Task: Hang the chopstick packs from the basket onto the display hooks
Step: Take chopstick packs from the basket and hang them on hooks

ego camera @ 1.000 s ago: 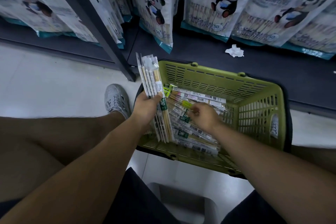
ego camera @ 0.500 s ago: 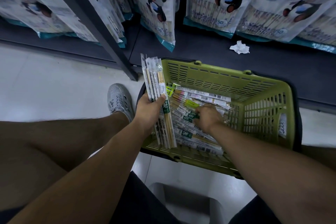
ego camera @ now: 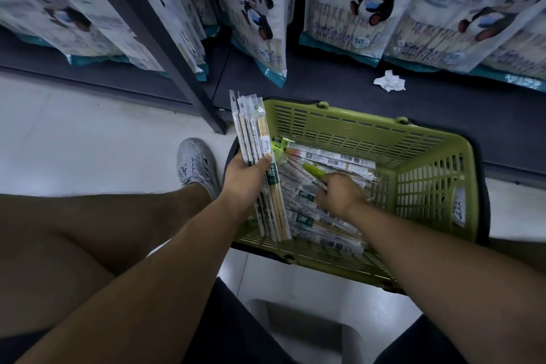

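1 green plastic basket [ego camera: 354, 121] | left hand [ego camera: 243, 177] grips ~4 clear chopstick packs [ego camera: 254, 133] upright, 9 o'clock | right hand [ego camera: 342, 193] knuckles-up on pack pile [ego camera: 325, 233], grip cannot tell

right hand [ego camera: 339, 193] grip hidden, panda bags [ego camera: 363, 9] cropped

An olive-green basket [ego camera: 354, 127] with slotted walls is shown. Clear chopstick packs [ego camera: 322, 217] are marked with green labels and black barcodes. White bags [ego camera: 363, 0] are printed with black-and-white pandas and edged in teal. A grey shoe [ego camera: 195, 162] is seen.
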